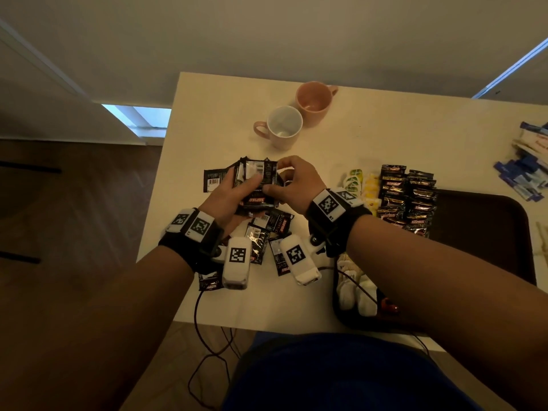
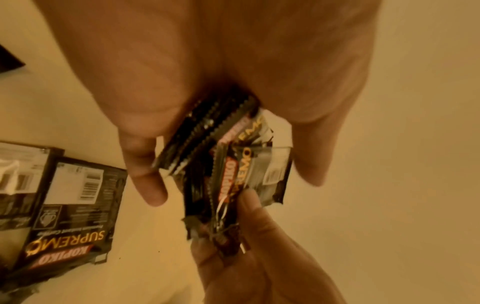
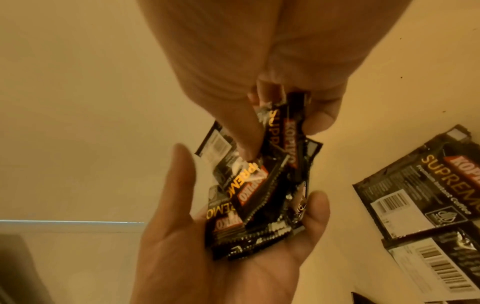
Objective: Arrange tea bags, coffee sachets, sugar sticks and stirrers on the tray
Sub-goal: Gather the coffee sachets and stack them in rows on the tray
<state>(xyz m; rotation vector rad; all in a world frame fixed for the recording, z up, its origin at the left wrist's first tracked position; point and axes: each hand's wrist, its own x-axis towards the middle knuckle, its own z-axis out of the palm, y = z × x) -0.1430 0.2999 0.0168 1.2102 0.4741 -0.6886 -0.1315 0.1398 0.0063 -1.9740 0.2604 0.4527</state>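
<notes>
Two mugs (image 1: pixel 299 114), one dark tray (image 1: pixel 486 209), two rows of coffee sachets (image 1: pixel 407 200) on it; loose sachets (image 1: pixel 268 232) too overlapped to count.

Cream rectangular table (image 1: pixel 370 137). Lying on it: two pale pink ceramic mugs (image 1: pixel 283 126), touching, far side; loose black foil coffee sachets (image 1: pixel 268 232), near centre; dark brown plastic tray (image 1: pixel 486 232), right near edge; blue-and-white paper sugar sticks (image 1: pixel 525 173), heaped at far right; one black sachet (image 1: pixel 212 180) apart, left.

Two mugs (image 1: pixel 292 120) upper centre of worktop (image 1: pixel 207 114); loose sachets (image 1: pixel 268 232) below my hands, centre frame; tray (image 1: pixel 504 221) right, sachet rows (image 1: pixel 407 200) on its left part.
</notes>
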